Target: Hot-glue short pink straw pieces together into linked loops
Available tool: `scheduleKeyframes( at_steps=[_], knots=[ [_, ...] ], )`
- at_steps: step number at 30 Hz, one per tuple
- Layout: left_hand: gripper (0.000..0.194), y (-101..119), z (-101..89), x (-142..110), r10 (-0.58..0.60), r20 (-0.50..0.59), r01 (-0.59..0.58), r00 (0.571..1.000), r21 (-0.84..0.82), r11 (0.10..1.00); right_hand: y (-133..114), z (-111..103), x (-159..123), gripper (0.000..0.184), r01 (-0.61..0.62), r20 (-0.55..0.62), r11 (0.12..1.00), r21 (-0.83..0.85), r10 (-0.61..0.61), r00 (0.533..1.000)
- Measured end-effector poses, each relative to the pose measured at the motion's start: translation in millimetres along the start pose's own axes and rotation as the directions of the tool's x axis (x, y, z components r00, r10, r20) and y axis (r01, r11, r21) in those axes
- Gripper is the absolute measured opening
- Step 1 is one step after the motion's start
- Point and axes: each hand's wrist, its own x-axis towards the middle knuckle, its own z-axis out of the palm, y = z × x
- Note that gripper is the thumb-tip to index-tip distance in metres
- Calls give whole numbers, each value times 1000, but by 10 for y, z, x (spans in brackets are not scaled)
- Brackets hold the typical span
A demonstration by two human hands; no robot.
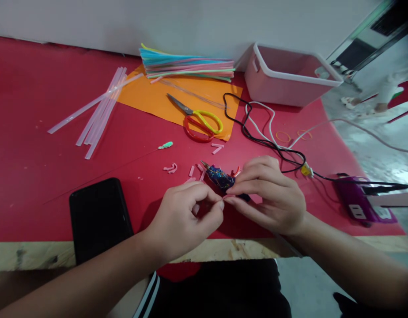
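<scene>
My left hand (pixel 190 216) and my right hand (pixel 273 194) meet above the red table near its front edge. Both pinch a small, thin pink strip (pixel 228 197) between thumb and fingers; its exact kind is too small to tell. Right behind my fingers lies a dark blue hot glue gun (pixel 220 177) with a metal nozzle, its handle partly hidden by my right hand. Short pink cut pieces (pixel 192 171) lie scattered by the nozzle. A curled pink piece (pixel 171 168) is further left, and a small green twisted piece (pixel 166 145) sits on a thin wire.
Scissors (pixel 194 117) lie on an orange sheet (pixel 141 99), before a bundle of coloured stems (pixel 190 66). Translucent glue sticks (pixel 103 110) are left, a black phone (pixel 100 216) near my left forearm. Cables (pixel 266 141), a pink bin (pixel 280 84) and a purple power strip (pixel 356 201) are right.
</scene>
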Motion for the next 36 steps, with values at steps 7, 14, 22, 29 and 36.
scheduleKeyframes(
  at_steps=[7,14,22,29,36],
  knots=[
    [15,21,-3,5,-101,40,104,994,-85,991,9,-26,-28,15,123,-27,976,-180,-130,991],
    [13,32,-6,36,-288,179,330,941,-297,896,22,-76,-64,17,271,28,915,-300,-275,961],
    [13,2,5,5,-276,101,286,956,-114,951,-1,-3,-8,11,156,-11,950,-271,-165,986],
    [15,40,-3,9,-319,197,362,927,-251,898,-50,-6,-29,9,181,-24,926,-332,-200,979],
    [15,33,-4,4,-311,212,365,927,-308,879,-38,-1,10,10,81,-28,979,-187,-87,996]
  ],
)
